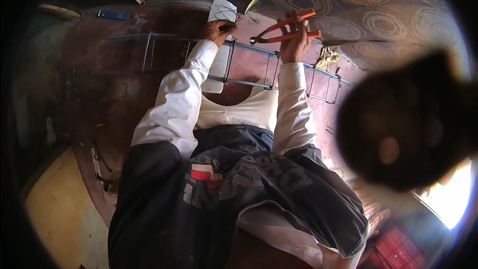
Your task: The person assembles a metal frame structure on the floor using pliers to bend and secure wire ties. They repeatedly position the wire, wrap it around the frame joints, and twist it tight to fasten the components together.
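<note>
Left hand pinches dark thin binding wire at the far bar of a grey steel rebar cage lying across the reddish floor, apparently to steady a joint. Right hand grips red-handled pincers, handles spread, jaws pointing toward the wire, just beside it.

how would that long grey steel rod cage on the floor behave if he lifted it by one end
The long grey steel rod cage would probably stay stiff: straight rods are joined by square ties. It looks heavy for its thin outline and may sag slightly along its length. Its flat-sided frame seems unlikely to roll. The left hand rests on it; the right hand holds red-handled pincers.
</note>
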